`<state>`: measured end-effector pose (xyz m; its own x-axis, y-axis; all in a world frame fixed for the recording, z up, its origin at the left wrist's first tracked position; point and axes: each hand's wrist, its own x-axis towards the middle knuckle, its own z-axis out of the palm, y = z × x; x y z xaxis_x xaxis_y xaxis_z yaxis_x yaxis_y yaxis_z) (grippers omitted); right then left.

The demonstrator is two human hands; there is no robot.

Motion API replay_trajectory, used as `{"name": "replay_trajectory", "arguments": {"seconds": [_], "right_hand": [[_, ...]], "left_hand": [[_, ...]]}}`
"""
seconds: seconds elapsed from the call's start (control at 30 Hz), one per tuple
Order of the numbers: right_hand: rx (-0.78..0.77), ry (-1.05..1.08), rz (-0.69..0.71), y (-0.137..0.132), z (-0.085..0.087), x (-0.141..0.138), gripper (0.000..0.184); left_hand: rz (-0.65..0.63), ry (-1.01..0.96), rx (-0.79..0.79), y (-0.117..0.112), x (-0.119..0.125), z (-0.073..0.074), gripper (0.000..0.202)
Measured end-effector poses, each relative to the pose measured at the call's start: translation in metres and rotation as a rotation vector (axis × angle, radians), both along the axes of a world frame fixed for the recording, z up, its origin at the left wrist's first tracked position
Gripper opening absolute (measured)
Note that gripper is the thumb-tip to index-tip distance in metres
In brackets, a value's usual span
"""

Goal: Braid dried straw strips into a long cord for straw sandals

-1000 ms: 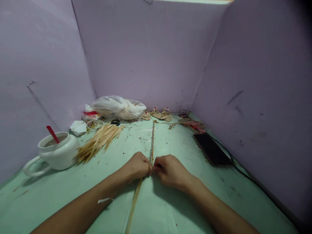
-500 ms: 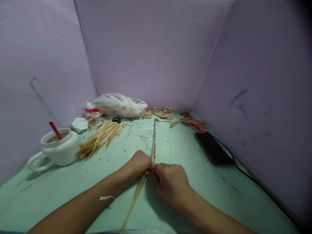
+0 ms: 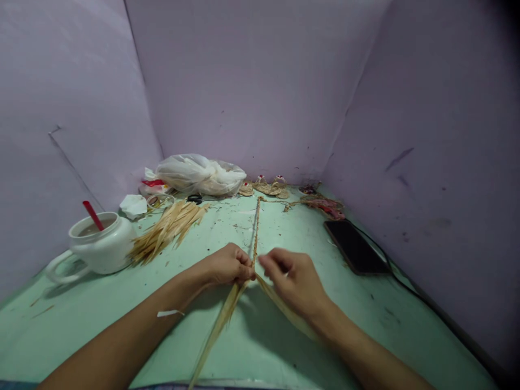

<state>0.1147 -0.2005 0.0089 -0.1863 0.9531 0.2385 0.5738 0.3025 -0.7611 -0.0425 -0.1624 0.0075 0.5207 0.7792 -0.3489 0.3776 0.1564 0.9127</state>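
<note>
A thin braided straw cord [image 3: 255, 227] runs straight away from me across the green table [image 3: 122, 303]. My left hand [image 3: 227, 265] is closed, pinching the near end of the braid where loose straw strips [image 3: 217, 327] fan out toward me. My right hand [image 3: 294, 281] sits just right of it, fingers curled around another straw strip [image 3: 284, 309] that slants down to the right under the palm. The two hands are almost touching at the braid's end.
A pile of straw strips [image 3: 168, 230] lies at the left, beside a white cup [image 3: 99, 249] with a red spoon. A plastic bag [image 3: 199, 176], small woven sandals [image 3: 268, 187] and scissors sit at the back. A dark phone [image 3: 355, 246] with a cable lies at right. Purple walls enclose the table.
My right hand has pulled one straw strip away to the right, spreading the loose ends apart. My left hand has kept its pinch on the braid's end.
</note>
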Motion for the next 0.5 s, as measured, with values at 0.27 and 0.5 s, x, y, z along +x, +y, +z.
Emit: {"name": "replay_trajectory", "arguments": {"seconds": [0.27,0.5], "right_hand": [[-0.953,0.699,0.242,0.012,-0.001,-0.005,0.009],[-0.740,0.409,0.023,0.015,-0.012,-0.010,0.010]], "left_hand": [[-0.067,0.049,0.056,0.001,-0.003,0.001,0.011],[-0.148,0.248,0.236,0.000,-0.002,0.002,0.007]]}}
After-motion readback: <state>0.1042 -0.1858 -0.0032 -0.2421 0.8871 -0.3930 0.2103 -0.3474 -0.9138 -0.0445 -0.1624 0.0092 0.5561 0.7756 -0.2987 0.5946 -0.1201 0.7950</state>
